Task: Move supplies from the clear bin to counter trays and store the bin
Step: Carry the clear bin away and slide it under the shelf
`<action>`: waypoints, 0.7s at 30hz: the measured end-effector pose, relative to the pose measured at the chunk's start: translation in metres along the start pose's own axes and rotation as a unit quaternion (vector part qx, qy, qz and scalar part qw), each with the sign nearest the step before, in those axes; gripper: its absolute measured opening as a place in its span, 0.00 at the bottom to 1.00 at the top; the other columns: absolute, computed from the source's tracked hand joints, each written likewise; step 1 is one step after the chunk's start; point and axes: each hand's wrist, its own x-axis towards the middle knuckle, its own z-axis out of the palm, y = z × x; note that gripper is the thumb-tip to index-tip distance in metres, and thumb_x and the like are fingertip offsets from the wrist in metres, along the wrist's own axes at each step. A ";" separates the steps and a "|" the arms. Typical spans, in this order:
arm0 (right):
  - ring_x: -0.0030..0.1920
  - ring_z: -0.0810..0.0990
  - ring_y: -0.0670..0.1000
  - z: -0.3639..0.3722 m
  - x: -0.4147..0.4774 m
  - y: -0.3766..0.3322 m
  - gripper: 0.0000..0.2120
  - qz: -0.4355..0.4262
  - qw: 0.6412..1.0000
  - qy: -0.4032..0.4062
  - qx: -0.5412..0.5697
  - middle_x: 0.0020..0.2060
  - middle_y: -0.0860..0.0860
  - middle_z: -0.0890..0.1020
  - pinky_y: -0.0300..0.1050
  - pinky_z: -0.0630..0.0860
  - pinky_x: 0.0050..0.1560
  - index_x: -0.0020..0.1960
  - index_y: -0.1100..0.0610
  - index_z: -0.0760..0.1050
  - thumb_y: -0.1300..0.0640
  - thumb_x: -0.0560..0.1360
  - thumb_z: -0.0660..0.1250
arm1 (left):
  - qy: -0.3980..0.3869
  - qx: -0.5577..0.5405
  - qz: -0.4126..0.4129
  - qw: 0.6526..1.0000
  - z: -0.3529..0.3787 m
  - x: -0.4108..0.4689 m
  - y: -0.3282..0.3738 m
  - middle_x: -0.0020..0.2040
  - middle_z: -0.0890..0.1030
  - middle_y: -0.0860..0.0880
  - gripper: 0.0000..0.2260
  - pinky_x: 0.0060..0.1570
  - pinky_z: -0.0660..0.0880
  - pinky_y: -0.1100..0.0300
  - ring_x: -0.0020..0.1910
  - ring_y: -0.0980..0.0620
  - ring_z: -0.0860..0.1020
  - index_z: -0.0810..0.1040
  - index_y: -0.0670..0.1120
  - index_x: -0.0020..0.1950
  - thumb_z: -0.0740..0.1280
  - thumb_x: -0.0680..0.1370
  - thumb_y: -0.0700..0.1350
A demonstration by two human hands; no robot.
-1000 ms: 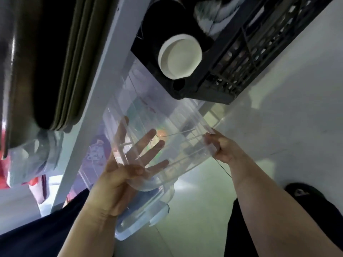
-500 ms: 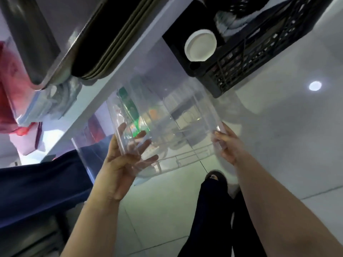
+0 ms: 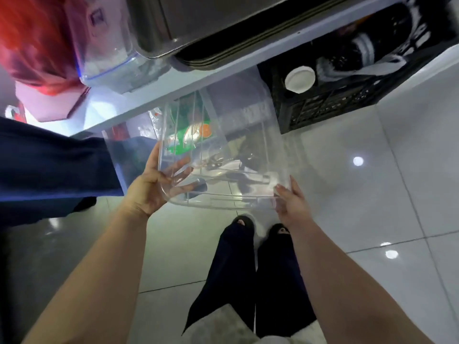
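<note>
The clear bin (image 3: 248, 155) is held level in front of me, its far end under the edge of the white counter shelf (image 3: 188, 88). My left hand (image 3: 154, 187) grips its near left corner, thumb on the outside and fingers showing through the wall. On the near right corner, my right hand (image 3: 290, 202) grips the rim. The bin looks empty; green and orange packaging (image 3: 191, 137) shows through it from behind. Stacked metal trays (image 3: 223, 28) sit on the counter above.
A black crate (image 3: 347, 100) with a white lid (image 3: 299, 78) stands on the floor to the right. A clear lidded container (image 3: 104, 45) and a red bag (image 3: 32, 38) lie upper left. Dark blue cloth (image 3: 54, 170) is at left. My feet (image 3: 260, 229) stand on white floor tiles (image 3: 397, 194).
The view has swung down and upright, bringing my feet and more floor into sight. The bin stays in both hands and now sits lower and more level below the shelf.
</note>
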 end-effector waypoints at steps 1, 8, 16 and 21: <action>0.31 0.74 0.45 0.003 -0.007 0.002 0.28 0.007 1.000 0.011 0.001 0.37 0.49 0.80 0.36 0.70 0.27 0.72 0.51 0.65 0.67 0.75 0.66 | 0.000 -0.001 -0.001 1.000 -0.006 -0.003 0.001 0.68 0.74 0.40 0.44 0.54 0.77 0.40 0.63 0.40 0.76 0.61 0.66 0.73 0.60 0.64 0.29; 0.38 0.78 0.50 0.028 -0.033 0.015 0.32 0.001 0.999 0.048 0.008 0.46 0.53 0.84 0.48 0.72 0.45 0.70 0.47 0.67 0.70 0.72 0.67 | 0.008 -0.038 -0.003 0.999 -0.049 -0.016 -0.001 0.65 0.77 0.40 0.43 0.52 0.79 0.43 0.62 0.40 0.76 0.62 0.64 0.73 0.55 0.65 0.28; 0.33 0.76 0.49 0.064 -0.068 0.040 0.26 -0.106 0.993 0.047 -0.001 0.43 0.51 0.77 0.41 0.77 0.32 0.69 0.50 0.70 0.67 0.74 0.68 | -0.010 -0.101 -0.004 0.995 -0.102 -0.035 -0.006 0.67 0.74 0.40 0.41 0.59 0.73 0.38 0.64 0.39 0.75 0.64 0.65 0.72 0.56 0.66 0.29; 0.32 0.78 0.48 0.099 -0.083 0.040 0.31 -0.148 0.988 0.040 -0.017 0.46 0.52 0.77 0.41 0.79 0.37 0.68 0.47 0.70 0.72 0.71 0.67 | 0.010 -0.137 0.005 0.991 -0.133 -0.061 -0.009 0.62 0.79 0.42 0.41 0.58 0.75 0.38 0.60 0.42 0.78 0.66 0.65 0.71 0.57 0.66 0.28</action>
